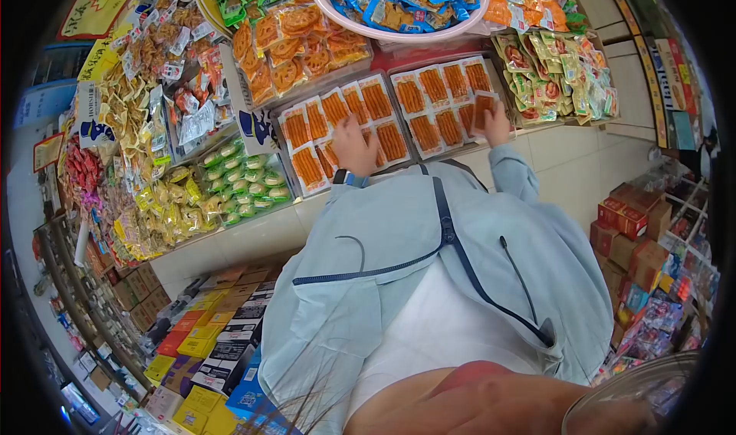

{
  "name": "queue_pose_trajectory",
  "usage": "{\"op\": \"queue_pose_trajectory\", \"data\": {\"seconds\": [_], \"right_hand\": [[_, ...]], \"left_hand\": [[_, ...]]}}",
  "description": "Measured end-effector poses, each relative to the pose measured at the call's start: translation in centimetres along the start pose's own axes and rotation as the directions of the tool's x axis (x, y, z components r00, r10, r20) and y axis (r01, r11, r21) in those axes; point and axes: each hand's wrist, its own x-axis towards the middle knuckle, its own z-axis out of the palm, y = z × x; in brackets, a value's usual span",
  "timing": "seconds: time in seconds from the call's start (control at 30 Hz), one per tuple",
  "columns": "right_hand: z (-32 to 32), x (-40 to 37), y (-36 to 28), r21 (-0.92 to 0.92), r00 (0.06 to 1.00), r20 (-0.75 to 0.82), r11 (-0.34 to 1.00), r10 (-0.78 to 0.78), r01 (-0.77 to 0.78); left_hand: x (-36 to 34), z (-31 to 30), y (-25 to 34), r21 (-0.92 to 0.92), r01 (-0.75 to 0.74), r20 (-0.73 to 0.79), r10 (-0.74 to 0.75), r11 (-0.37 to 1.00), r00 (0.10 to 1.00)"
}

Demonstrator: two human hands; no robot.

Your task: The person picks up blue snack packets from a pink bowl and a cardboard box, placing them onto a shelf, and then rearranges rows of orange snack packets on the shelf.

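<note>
Head view, one item: two snack trays on a display, with the left hand (pixel 356 150) at the left tray (pixel 290 167) and the right hand (pixel 498 124) at the right tray (pixel 435 157). Right grip: closed on one flat snack packet (pixel 483 111), tilted above the right tray's right-hand end. Left grip: fingers bent over the packed rows; whether they pinch anything I cannot tell. Contents of both trays: orange-brown strips in flat packets, two rows each. Adjoining stock: a pink basin (pixel 406 38) of blue packets (pixel 391 9) beyond, green packets (pixel 552 82) to the right, lotus-root slices (pixel 295 48) at the far left. Step in hand, as I judge it: handling single packets among the rows. From here I would want a light pinch on the packet's edge, and clearance from its neighbours.
</note>
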Motion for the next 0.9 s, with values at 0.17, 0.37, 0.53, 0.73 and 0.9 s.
{"op": "queue_pose_trajectory", "data": {"seconds": [0.17,0.37,0.53,0.73,0.9], "right_hand": [[-3.0,1.2,1.0,-0.155,0.999,0.029,0.987,-0.038,0.042],[0.2,-0.8,1.4,-0.479,0.974,-0.086,0.866,-0.210,0.144],[0.5,-1.9,0.9,-0.579,0.957,-0.108,0.800,-0.269,0.160],[0.6,-1.9,0.5,-0.574,0.966,-0.127,0.811,-0.224,0.113],[0.8,-1.8,1.3,-0.614,0.949,-0.124,0.773,-0.291,0.157]], "left_hand": [[-1.4,-1.6,-3.0,0.195,0.099,0.008,-0.102,0.976,0.995],[-2.1,-1.5,-5.2,0.267,0.075,0.112,-0.109,0.961,0.988],[-2.6,-1.7,-4.0,0.337,0.073,0.162,-0.134,0.939,0.978],[-1.9,-1.3,-1.8,0.313,0.196,0.108,-0.240,0.929,0.965],[-2.2,-1.2,-1.5,0.334,0.177,0.071,-0.212,0.926,0.975]]}}
